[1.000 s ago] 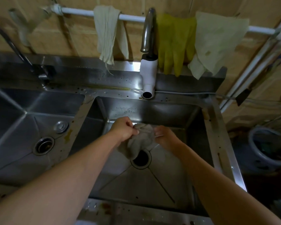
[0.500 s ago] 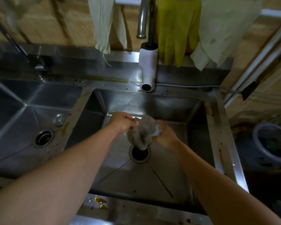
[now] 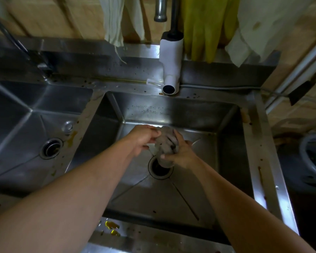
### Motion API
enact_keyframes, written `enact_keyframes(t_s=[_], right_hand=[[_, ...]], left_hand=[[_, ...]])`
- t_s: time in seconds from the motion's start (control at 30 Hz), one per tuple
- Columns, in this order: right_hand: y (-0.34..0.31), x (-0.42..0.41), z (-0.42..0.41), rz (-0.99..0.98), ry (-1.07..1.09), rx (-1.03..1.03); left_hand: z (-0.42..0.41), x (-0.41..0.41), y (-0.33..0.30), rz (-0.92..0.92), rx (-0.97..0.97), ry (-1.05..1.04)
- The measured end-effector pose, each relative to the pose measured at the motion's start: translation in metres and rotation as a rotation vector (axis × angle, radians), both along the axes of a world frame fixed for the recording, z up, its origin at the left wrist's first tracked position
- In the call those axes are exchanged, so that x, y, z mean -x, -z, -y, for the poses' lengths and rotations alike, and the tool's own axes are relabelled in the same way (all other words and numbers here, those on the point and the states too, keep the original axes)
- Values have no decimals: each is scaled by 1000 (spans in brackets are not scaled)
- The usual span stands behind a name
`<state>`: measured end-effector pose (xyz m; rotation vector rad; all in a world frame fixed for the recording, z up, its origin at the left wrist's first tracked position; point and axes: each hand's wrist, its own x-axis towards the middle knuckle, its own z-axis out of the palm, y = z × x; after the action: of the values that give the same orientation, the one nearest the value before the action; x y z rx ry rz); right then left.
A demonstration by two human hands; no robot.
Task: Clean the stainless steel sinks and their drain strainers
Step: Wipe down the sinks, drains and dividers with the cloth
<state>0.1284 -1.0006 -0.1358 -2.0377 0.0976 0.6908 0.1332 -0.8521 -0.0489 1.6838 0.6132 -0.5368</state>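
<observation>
You hold a bunched grey cloth (image 3: 167, 143) over the open drain (image 3: 160, 168) of the right sink (image 3: 230, 147), left hand (image 3: 144, 138) pinching its top, right hand (image 3: 181, 154) clenched round its body, likely wringing so drips fall straight in. The left sink (image 3: 16, 128), its strainer (image 3: 51, 148) seated, waits beside, yellow-stained at the divider.

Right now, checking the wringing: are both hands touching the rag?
Touching. The head view shows the left hand and right hand both closed around the rag.

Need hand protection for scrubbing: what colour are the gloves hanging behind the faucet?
Yellow gloves, seen in the head view.
</observation>
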Motion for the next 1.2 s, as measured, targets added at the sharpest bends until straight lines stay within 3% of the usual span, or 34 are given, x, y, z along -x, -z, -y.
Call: enact_keyframes(t_s=[0.13,0.33,0.5,0.6,0.77,1.03,1.1,1.2], right_hand=[[-7,-6,-2,-48,181,-277],[-3,-9,14,-215,308,-494],[20,-8,13,-253,392,-633],[38,-8,7,-245,363,-572],[63,-7,12,-52,199,-394],[66,-6,3,-126,143,-482],[63,-2,-1,-88,103,-528],[61,-3,-10,-3,39,-429]], left_hand=[[-7,4,11,-72,40,-3],[-17,14,52,-270,-37,-143],[-7,17,88,-417,95,-178],[-2,14,106,-439,153,-206],[-2,12,124,-376,144,-192],[-17,9,136,-493,516,-322],[-13,8,139,-472,488,-252],[-7,8,144,-404,437,-254]])
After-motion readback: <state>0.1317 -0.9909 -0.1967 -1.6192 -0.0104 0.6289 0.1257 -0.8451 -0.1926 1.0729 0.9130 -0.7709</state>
